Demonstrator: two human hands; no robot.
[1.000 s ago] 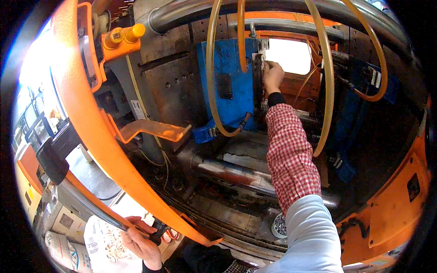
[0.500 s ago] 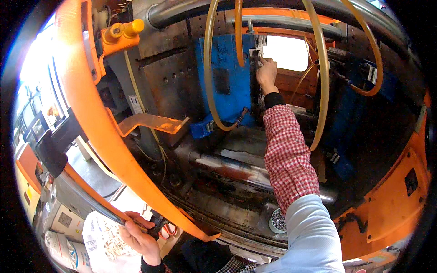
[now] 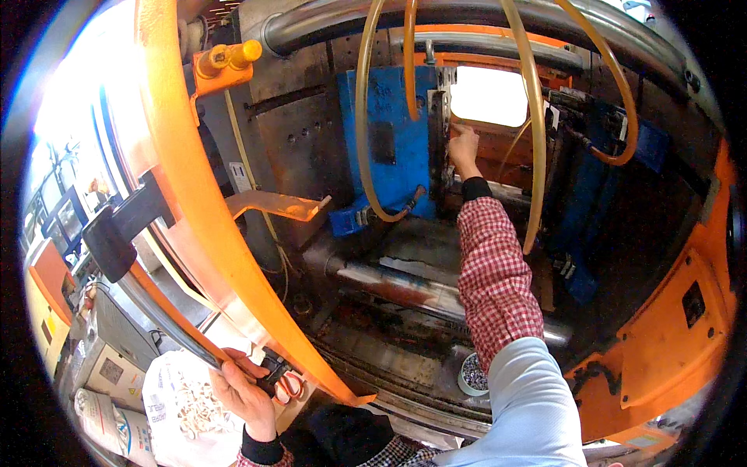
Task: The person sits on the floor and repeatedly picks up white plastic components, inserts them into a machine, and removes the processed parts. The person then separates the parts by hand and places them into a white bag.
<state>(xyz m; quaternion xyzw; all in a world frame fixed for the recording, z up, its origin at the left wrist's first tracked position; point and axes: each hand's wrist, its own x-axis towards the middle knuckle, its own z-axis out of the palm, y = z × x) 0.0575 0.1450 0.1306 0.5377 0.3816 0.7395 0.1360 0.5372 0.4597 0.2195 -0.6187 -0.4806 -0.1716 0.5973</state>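
My left hand is wrapped round the lower end of a long black-and-orange door handle, on the orange machine door. My right arm, in a red checked sleeve, reaches deep into the machine. At its end, my right hand is at the open face of the blue mould half, fingers bent in toward its dark edge. Whatever those fingers hold, if anything, is too small to make out. Facing it across the gap is the other blue mould half, in shadow.
Pale hoses hang in loops around my right arm. A steel tie bar runs below it, and a small tub of bits sits under my forearm. Red-handled scissors and a white bag of small pale parts are near my left hand.
My right hand has moved down along the mould's edge. The door and its handle appear slightly further right in view, with my left hand still on the handle.
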